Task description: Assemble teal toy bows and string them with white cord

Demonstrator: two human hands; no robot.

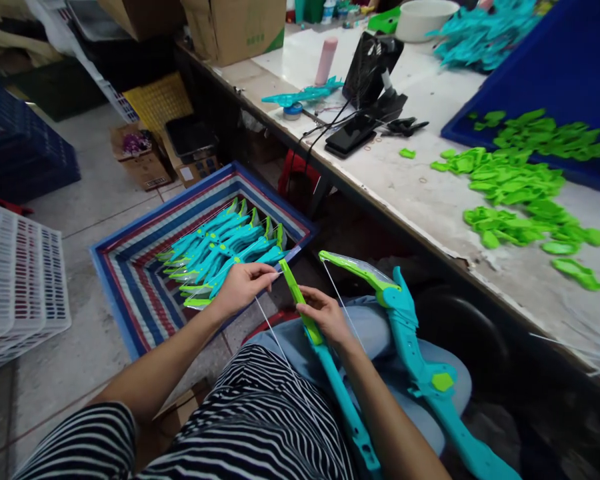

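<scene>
My left hand [247, 285] has its thumb and fingertips pinched on a thin white string [273, 327], close to the tip of a green bow limb. My right hand [325, 317] is closed around that green limb of a teal toy bow [347, 400], which slants down across my lap. On my right leg rests another teal bow part [405, 340] with a green tip and a green hexagonal piece; a white string runs down from its tip. Whether the two teal parts are joined cannot be made out.
On the floor ahead, a blue-rimmed striped bin [145, 320] holds several teal and green bows [225, 247]. The workbench [395, 193] to the right carries loose green pieces [510, 180], a phone [350, 141] and a blue tray [540, 80]. A white crate [20, 287] stands left.
</scene>
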